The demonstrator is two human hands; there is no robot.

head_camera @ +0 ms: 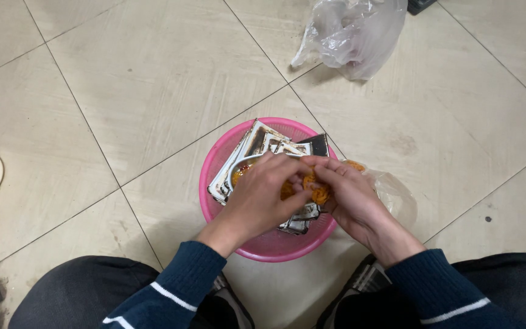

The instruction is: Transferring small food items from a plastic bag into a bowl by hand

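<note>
A beige tiled floor (pixel 153 79) carries a round pink plastic basket (pixel 214 176), the landmark here. Beyond the basket, well apart, lies a crumpled clear plastic bag (pixel 351 33). Inside the basket sits a stack of soiled white and black trays (pixel 257 143). Over the basket's middle, the left hand (pixel 260 198) and right hand (pixel 351 195) meet, fingers narrowed and pinching a small orange food piece (pixel 319 194) between them.

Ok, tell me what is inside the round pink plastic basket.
The round pink plastic basket holds a stack of crumpled silver-and-black foil wrappers. The left hand and right hand hold an orange crumbly piece over it, hiding the basket's middle and bottom.
</note>
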